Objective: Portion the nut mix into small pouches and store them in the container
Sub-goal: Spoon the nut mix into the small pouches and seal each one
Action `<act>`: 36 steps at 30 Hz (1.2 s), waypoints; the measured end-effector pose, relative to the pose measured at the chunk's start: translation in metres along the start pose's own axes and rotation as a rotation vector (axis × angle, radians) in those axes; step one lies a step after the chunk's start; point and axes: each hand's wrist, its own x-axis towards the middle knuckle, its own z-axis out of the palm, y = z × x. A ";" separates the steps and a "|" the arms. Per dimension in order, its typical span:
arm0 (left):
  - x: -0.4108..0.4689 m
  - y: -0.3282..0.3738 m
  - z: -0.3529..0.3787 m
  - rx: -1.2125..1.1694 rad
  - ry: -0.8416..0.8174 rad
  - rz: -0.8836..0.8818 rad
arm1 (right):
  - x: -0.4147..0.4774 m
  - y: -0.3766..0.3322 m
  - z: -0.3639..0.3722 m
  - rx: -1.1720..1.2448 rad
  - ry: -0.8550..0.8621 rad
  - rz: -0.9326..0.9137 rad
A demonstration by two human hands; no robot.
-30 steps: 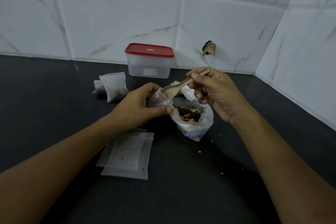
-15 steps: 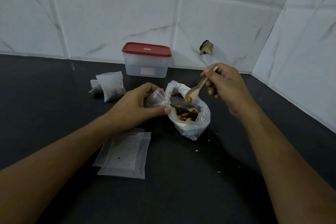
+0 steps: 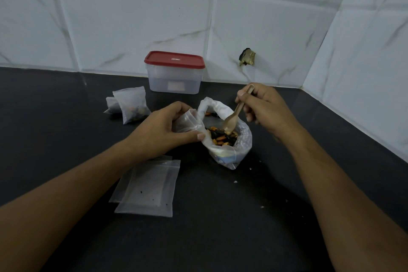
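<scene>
Over the dark counter [image 3: 220, 234], both my forearms reach in from the near edge and meet at the open plastic bag [image 3: 241, 147] of nut mix [image 3: 223, 136]. My left hand [image 3: 161, 132] is turned thumb-forward, fingers curled over the top and thumb pressed beneath, pinching a small clear pouch [image 3: 187, 122] with its mouth right at the bag's rim. My right hand [image 3: 265, 110] is bent down at the wrist, thumb and forefinger pinching the top of a pale spoon [image 3: 231, 121], the other fingers curled under; its bowl touches the nuts. Two filled pouches [image 3: 132, 106] lie to the left, and flat empty pouches [image 3: 150, 185] lie under my left wrist. Against the tiled wall stands the clear container [image 3: 175, 79], its red lid [image 3: 174, 59] on. The lid has a small mark and the front a pale label [image 3: 176, 85]; I cannot read either.
</scene>
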 end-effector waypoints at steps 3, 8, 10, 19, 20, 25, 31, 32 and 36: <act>0.000 0.000 0.000 0.005 0.000 0.002 | 0.000 -0.001 0.003 0.039 -0.012 0.045; 0.000 0.000 0.001 0.021 -0.002 0.007 | 0.001 0.005 0.003 0.061 0.039 0.190; -0.001 0.001 0.001 0.020 -0.005 0.007 | 0.001 0.007 0.004 0.090 0.032 0.248; -0.002 0.002 0.001 0.021 0.003 0.018 | 0.003 0.014 0.009 0.280 0.046 0.427; -0.001 0.002 0.001 0.020 0.004 0.017 | 0.004 0.015 0.009 0.302 0.064 0.439; -0.001 0.001 0.001 0.018 -0.002 0.015 | 0.006 0.017 0.007 0.367 0.152 0.437; 0.000 0.001 0.001 -0.004 0.020 0.010 | 0.005 0.013 0.005 0.420 0.158 0.398; 0.000 0.001 0.001 -0.007 0.024 0.008 | 0.005 0.013 0.005 0.431 0.155 0.394; 0.000 0.001 0.001 -0.025 0.037 0.002 | 0.004 0.009 0.006 0.506 0.131 0.377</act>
